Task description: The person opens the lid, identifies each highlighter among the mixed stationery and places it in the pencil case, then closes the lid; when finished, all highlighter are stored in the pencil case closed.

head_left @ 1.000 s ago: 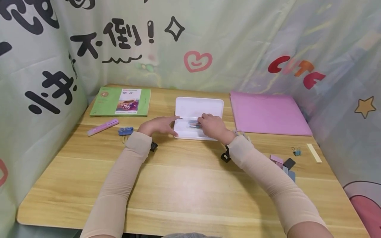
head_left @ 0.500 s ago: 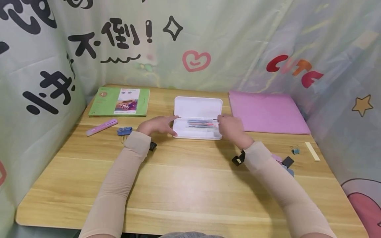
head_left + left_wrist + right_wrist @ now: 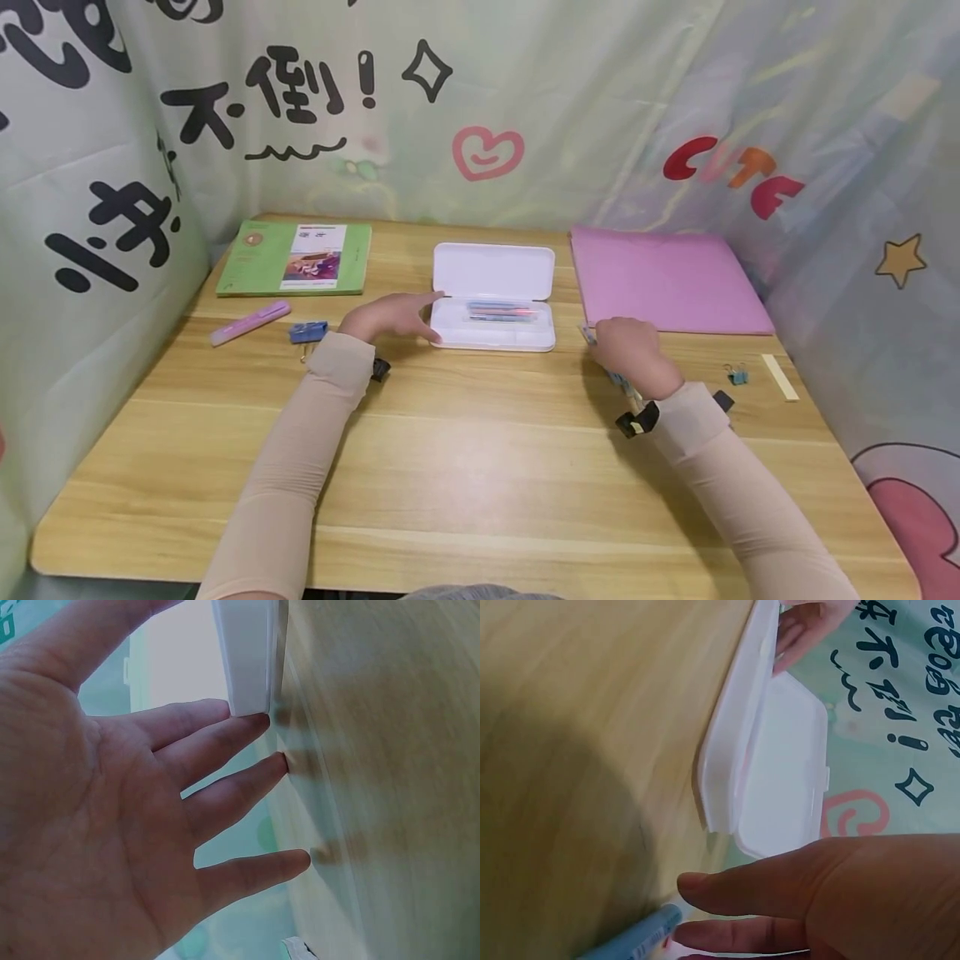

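Note:
An open white pencil case (image 3: 492, 337) lies on the table with its lid raised, holding several pens (image 3: 501, 312). My left hand (image 3: 390, 317) is at its left end. In the left wrist view the fingers (image 3: 232, 796) are spread and nearly straight, and some fingertips touch the case's end wall (image 3: 251, 660). To the right of the case, my right hand (image 3: 633, 354) is over several pens lying on the table. Its thumb and a finger are at the end of a blue pen (image 3: 634, 937), with a gap between them; the other fingers are mostly hidden.
A green book (image 3: 262, 258), a purple pen-shaped item (image 3: 250, 323) and a blue binder clip (image 3: 308, 332) lie on the left. On the right are a pink folder (image 3: 667, 283), a small teal binder clip (image 3: 738, 377), a cream strip (image 3: 780, 377) and a dark block (image 3: 723, 401) partly behind the sleeve.
My right hand has left the pens inside the case and moved right and nearer to the pens on the table. The left hand stays at the case's left end.

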### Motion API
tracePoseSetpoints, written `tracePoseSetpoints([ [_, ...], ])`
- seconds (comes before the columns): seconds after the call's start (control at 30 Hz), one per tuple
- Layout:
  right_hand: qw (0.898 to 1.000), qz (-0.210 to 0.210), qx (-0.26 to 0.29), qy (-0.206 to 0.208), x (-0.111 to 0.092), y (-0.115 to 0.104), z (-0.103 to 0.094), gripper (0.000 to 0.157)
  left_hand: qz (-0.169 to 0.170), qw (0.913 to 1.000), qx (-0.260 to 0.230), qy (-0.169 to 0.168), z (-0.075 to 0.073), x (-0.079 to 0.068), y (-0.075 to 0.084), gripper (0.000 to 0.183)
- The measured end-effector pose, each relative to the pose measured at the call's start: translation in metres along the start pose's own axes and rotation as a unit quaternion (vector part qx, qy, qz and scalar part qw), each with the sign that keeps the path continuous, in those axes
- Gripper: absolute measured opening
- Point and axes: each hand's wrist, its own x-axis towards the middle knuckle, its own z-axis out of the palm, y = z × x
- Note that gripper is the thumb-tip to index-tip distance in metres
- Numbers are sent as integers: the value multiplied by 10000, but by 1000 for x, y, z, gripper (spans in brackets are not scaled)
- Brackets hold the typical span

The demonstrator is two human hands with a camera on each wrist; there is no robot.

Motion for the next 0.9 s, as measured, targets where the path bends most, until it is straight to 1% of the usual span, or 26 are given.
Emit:
tracePoseSetpoints([
  [0.1, 9998, 35, 55, 177, 1, -1, 5, 19, 8, 10000, -40, 15, 1, -1, -1, 88],
  [0.2, 9997, 88, 68, 225, 3, -2, 8, 16, 25, 10000, -37, 9, 1, -1, -1, 88],
  [0.33, 9997, 181, 95, 126, 4, -1, 10, 15, -13, 10000, -35, 10, 2, -1, -1, 88],
  [0.43, 9997, 236, 102, -53, 5, 0, 10, 17, -26, 10000, -6, 32, 2, -1, -1, 88],
  [0.53, 9994, 246, 117, -229, 6, 1, 10, 19, 14, 10000, 31, 37, 2, 0, -2, 88],
  [0.6, 9993, 248, 132, -251, 7, 1, 10, 19, 30, 10000, 43, 44, 2, 0, -2, 88],
  [0.7, 9994, 236, 212, -133, 8, -1, 7, 19, 16, 10000, 22, 44, 2, 0, -2, 88],
  [0.9, 9989, 135, 351, 263, 14, -12, -4, 19, 19, 9999, 54, 82, 2, -1, -1, 88],
])
